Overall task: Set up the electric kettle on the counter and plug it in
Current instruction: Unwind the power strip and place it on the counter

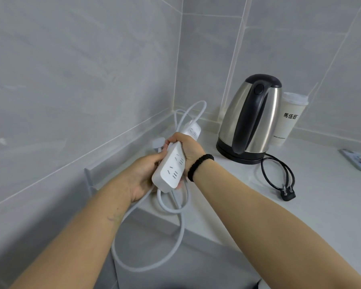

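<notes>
Kettle (251, 119) stands right of both hands (188, 149) gripping a white power strip (171, 170).

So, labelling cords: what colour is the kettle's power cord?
Black; the kettle's power cord lies coiled on the counter, clear in the head view.

Both hands' grip on white power strip (171, 171), kettle (251, 118) on counter (321, 205)

Three dark Chinese characters, 馬伍旺, were printed across the upper side of the tall off-white paper cup with a clear plastic lid (290, 119), which was stood just behind the stainless-steel electric kettle with a black handle (251, 119). A smaller line of Latin capitals was printed low on the same cup, but it could not be read with certainty. No other legible text was found.
</notes>
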The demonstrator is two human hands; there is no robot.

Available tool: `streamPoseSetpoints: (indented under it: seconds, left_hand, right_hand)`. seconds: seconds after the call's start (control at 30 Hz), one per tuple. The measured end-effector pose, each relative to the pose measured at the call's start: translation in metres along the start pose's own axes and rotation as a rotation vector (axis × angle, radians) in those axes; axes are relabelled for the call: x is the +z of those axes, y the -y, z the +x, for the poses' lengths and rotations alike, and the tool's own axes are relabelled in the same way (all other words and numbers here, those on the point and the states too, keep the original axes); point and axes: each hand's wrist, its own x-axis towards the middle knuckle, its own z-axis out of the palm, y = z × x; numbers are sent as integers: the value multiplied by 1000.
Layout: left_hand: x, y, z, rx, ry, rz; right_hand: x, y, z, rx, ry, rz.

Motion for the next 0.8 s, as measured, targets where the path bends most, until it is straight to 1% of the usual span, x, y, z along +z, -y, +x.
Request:
streamPoseSetpoints:
  seconds: [0.07, 0.2, 0.3, 0.4, 0.47, 0.57, 0.7, 0.8]
  left_hand:
    - [-3, 1, 6, -27, 20, -39]
    - [-8, -3, 16, -75, 45, -21]
    - [-11, -10, 22, -100, 31, 33]
    - [-13, -19, 31, -91, 6, 47]
    - [-16, -26, 37, -110, -7, 149]
    - [-21, -35, 42, -147, -15, 367]
    - [-28, -34, 52, -30, -137, 690]
    - [-27, -36, 58, 72, -188, 933]
  right_hand:
    - [-2, 2, 6, -2, 8, 31]
    - [-3, 6, 15, -11, -14, 42]
    - [-2, 11, 17, 10, -34, -13]
    - [-3, 17, 23, -1, -47, -9]
    - [-6, 19, 28, 4, -76, -27]
    - [-15, 19, 37, 23, -100, -149]
    - [-30, 11, 49, -4, -172, -262]
    - [-30, 9, 55, -59, -262, -338]
